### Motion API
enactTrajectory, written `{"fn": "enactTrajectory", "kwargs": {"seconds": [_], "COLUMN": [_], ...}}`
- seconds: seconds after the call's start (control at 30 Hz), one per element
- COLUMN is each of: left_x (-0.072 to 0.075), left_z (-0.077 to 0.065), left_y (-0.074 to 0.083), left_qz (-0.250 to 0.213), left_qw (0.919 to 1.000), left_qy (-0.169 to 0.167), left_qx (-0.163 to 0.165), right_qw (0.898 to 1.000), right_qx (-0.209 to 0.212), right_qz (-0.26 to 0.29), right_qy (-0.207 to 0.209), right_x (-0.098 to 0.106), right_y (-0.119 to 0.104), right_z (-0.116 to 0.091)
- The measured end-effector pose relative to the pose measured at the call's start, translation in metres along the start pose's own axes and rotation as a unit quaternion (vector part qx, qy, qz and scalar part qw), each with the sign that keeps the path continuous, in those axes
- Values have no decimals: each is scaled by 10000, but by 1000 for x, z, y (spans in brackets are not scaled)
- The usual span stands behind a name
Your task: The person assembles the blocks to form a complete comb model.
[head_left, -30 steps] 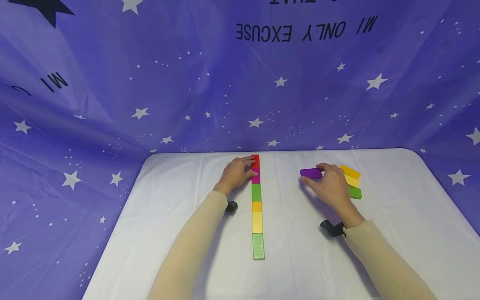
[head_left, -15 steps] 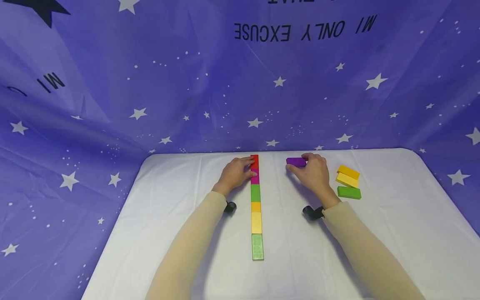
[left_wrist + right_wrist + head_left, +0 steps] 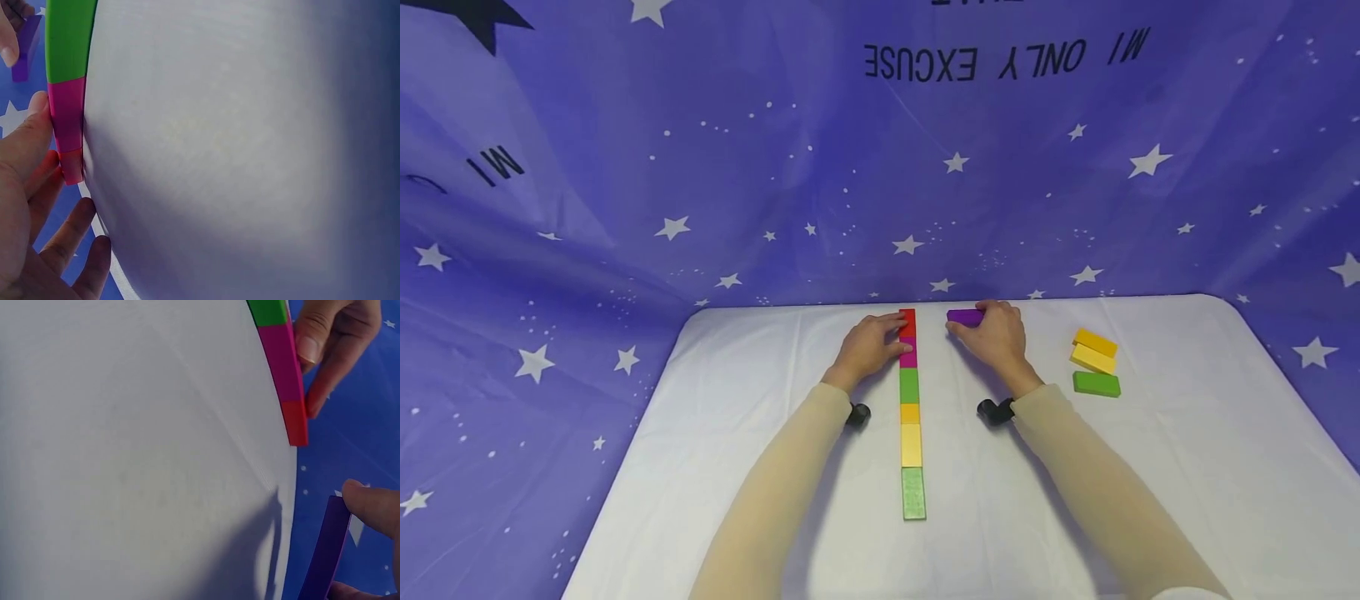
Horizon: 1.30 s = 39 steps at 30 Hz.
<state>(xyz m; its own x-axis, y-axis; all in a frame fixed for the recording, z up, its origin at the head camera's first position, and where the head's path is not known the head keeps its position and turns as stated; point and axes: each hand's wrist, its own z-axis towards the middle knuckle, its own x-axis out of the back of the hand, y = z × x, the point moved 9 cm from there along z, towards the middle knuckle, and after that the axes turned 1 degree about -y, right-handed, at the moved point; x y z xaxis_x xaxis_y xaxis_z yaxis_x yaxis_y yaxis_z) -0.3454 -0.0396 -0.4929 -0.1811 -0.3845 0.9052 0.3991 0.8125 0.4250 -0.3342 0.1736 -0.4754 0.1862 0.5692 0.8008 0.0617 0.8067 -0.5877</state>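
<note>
A straight row of coloured blocks lies end to end on the white table: a red block (image 3: 907,320) at the far end, then a magenta block (image 3: 910,359), a green block (image 3: 909,386) and more towards me. My left hand (image 3: 863,345) rests at the row's far end, thumb at the magenta block and fingertips at the red one. To the right of that end, my right hand (image 3: 1000,337) pinches a purple block (image 3: 961,317) between thumb and fingers. In the right wrist view the purple block (image 3: 326,550) is held up over the table's edge, apart from the red block.
Nearer me, the row goes on with an orange block (image 3: 911,413), a pale yellow block (image 3: 912,445) and a light green block (image 3: 913,493). On the right lie loose orange (image 3: 1096,342), yellow (image 3: 1093,359) and green (image 3: 1097,384) blocks. A purple starred cloth (image 3: 820,150) hangs behind the table.
My right hand has carried the purple block left and farther away from me, from beside the loose blocks towards the red end of the row. My left hand has stayed at the row.
</note>
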Motion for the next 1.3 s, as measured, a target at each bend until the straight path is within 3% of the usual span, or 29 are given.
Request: {"fn": "enactTrajectory", "kwargs": {"seconds": [0.83,1.3], "left_x": [4,3], "left_z": [0,1], "left_y": [2,1], "left_qz": [-75,5], "left_qw": [9999,10000], "left_qy": [60,-11], "left_qx": [-110,6], "right_qw": [9981,9981], "right_qx": [-261,-42], "right_qz": [-280,-199], "right_qy": [-481,-584], "right_x": [-45,-49], "right_y": [-33,-31], "right_z": [19,19]}}
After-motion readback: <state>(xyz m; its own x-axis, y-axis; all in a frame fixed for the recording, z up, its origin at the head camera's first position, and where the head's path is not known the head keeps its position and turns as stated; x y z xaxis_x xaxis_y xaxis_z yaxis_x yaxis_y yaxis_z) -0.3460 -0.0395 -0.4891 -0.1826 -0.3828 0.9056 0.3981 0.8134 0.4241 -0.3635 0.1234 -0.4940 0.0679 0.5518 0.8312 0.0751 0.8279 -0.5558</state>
